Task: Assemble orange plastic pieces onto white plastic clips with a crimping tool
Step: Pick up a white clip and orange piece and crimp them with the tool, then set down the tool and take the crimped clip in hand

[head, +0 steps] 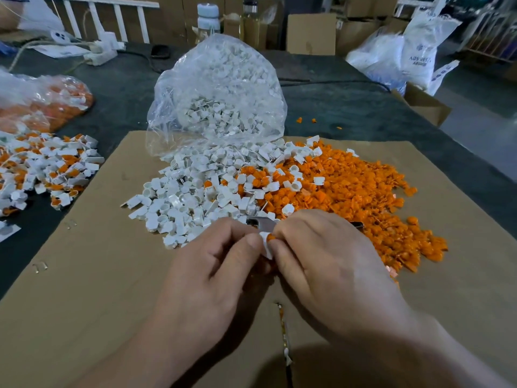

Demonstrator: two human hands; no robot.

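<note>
left hand (pixel 212 264) + right hand (pixel 321 256): fingers pinch white clip (pixel 265 249) | long axis near-far | orange piece (pixel 270 237) far end

Bare left hand (pixel 212 273), bare right hand (pixel 327 264), bare forearms (pixel 134 357), short-trimmed fingernails (pixel 253 242), creased knuckles (pixel 310 224)

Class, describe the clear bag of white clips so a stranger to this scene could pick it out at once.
Start at the brown cardboard sheet on the dark table. At the middle of its far edge stands a clear plastic bag, its mouth spilling white clips onto the sheet. The other clear bag, far left, shows orange through it.
</note>
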